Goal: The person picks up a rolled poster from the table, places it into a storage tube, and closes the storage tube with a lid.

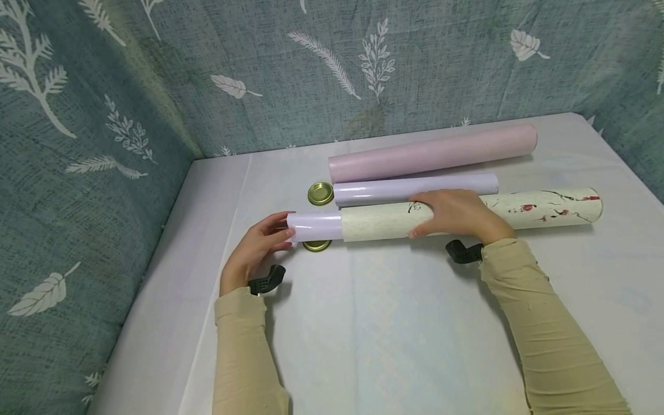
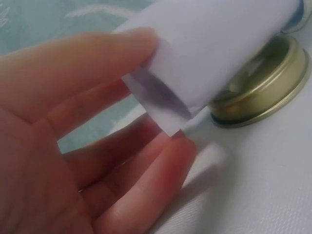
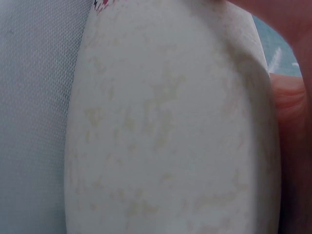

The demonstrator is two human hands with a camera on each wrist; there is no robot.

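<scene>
A cream cardboard tube [image 1: 384, 222] with red and black painted branches lies across the table. My right hand [image 1: 456, 213] grips it around the middle from above; in the right wrist view its pale mottled surface [image 3: 165, 126] fills most of the picture. Out of the tube's left end sticks a glossy white paper roll [image 1: 316, 226], its inner part hidden in the tube. My left hand [image 1: 261, 245] holds the roll's free end, thumb on one side and fingers on the other. The left wrist view shows the roll's hollow end [image 2: 163, 92] and a loose paper edge at the fingertips.
One gold metal lid [image 1: 320, 193] lies behind the roll, and another gold lid [image 1: 317, 246] is partly hidden beneath it. Behind the cream tube are a second white roll [image 1: 415, 189] and a pink tube [image 1: 436, 153]. Patterned cloth [image 1: 332, 69] hangs behind the table.
</scene>
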